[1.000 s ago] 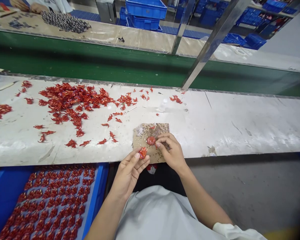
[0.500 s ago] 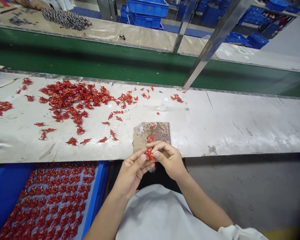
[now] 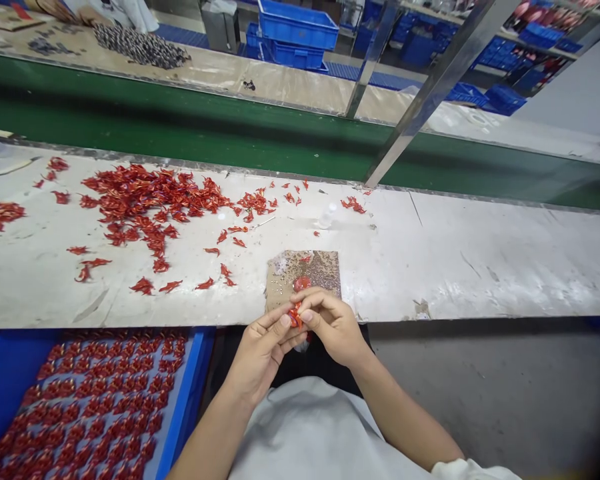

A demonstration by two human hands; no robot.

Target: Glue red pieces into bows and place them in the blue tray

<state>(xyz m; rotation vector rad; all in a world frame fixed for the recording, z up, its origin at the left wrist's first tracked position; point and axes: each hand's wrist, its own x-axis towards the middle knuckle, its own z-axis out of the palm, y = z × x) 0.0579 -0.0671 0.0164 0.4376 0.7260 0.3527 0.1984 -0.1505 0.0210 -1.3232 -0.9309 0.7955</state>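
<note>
Between my two hands, close to the table's front edge, is a small red and orange figure-like piece [image 3: 295, 316], partly covered by fingers. My left hand [image 3: 266, 341] pinches it from the left with thumb and fingertips. From the right, the thumb and forefinger of my right hand [image 3: 331, 325] close on the same piece. Just beyond the fingers, a round red blob [image 3: 302, 283] rests on a speckled brown cardboard piece [image 3: 325, 270]. Further left lies a heap of similar red pieces [image 3: 145, 193], with several loose ones scattered around it.
A blue crate [image 3: 193, 380] at lower left holds rows of red pieces. A small clear bottle [image 3: 329, 213] and a thin tool [image 3: 263, 223] are on the white table [image 3: 430, 260]. A metal post [image 3: 405, 133] rises beyond; across the green strip [image 3: 205, 127], a person's hand [image 3: 93, 16] shows near dark parts.
The view has shifted slightly. Both hands stay together on the red piece, with only slight finger movement visible.
</note>
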